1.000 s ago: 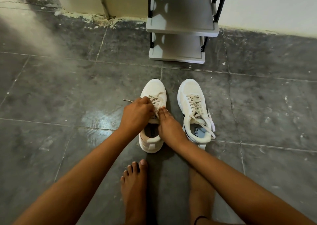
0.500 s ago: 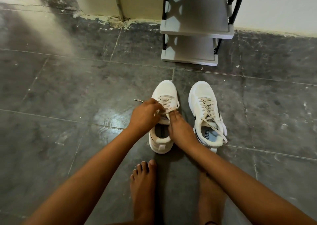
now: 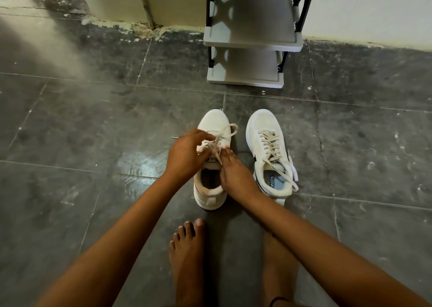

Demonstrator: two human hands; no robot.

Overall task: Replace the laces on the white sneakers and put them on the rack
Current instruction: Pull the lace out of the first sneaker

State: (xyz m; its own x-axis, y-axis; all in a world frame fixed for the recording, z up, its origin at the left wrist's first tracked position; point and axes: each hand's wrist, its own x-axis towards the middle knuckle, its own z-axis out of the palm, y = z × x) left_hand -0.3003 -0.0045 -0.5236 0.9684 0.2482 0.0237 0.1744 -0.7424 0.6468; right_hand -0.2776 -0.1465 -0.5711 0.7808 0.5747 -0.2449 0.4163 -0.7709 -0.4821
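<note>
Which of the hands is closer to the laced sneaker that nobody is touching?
Right. The right hand sits just beside the laced sneaker; the left hand is on the far side of the other sneaker.

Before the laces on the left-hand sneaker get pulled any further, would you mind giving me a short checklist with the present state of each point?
1. Left hand has a hold on the lace of the left sneaker: ok, fingers curl round a raised loop.
2. Right hand steadies the same sneaker at the tongue: ok; whether it pinches the lace, cannot tell.
3. Left sneaker stands flat on the floor: ok.
4. Right sneaker finished: not ok, lace ends hang loose over its side.
5. Rack shelves free for the pair: ok on the parts in view.
</note>
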